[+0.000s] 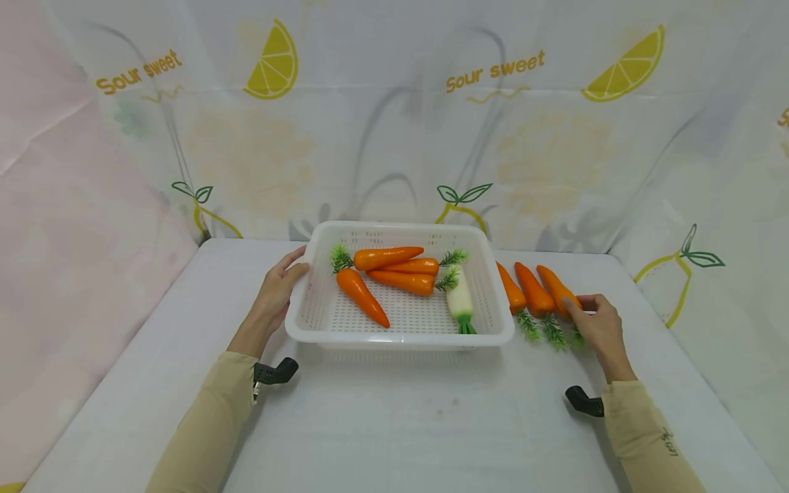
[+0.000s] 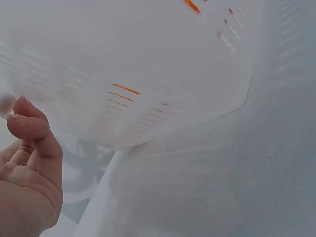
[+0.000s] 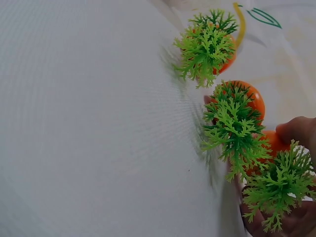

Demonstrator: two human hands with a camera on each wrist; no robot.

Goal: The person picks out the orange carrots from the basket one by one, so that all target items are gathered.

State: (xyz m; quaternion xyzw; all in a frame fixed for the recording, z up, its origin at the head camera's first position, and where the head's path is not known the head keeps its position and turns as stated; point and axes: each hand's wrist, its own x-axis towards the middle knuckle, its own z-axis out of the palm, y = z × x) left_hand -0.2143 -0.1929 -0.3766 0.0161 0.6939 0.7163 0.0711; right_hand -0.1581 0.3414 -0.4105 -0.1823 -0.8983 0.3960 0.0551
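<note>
A white plastic basket (image 1: 401, 337) with slotted walls stands mid-table in the head view. In it lie several orange carrots (image 1: 362, 297) with green tops and one white radish (image 1: 459, 296). My left hand (image 1: 277, 291) grips the basket's left rim; in the left wrist view that hand (image 2: 34, 168) has its thumb and fingers bent by the basket wall (image 2: 148, 59). To the right of the basket my right hand (image 1: 596, 325) pinches the outermost carrot (image 1: 557, 289). Its leafy top (image 3: 279, 185) shows in the right wrist view, beside the thumb.
Two more carrots lie between the basket and my right hand: a middle carrot (image 1: 533, 291) and one partly hidden by the basket rim, a left carrot (image 1: 513, 293). A white cloth covers the table (image 1: 394, 424). Behind it hangs a printed curtain (image 1: 382, 137).
</note>
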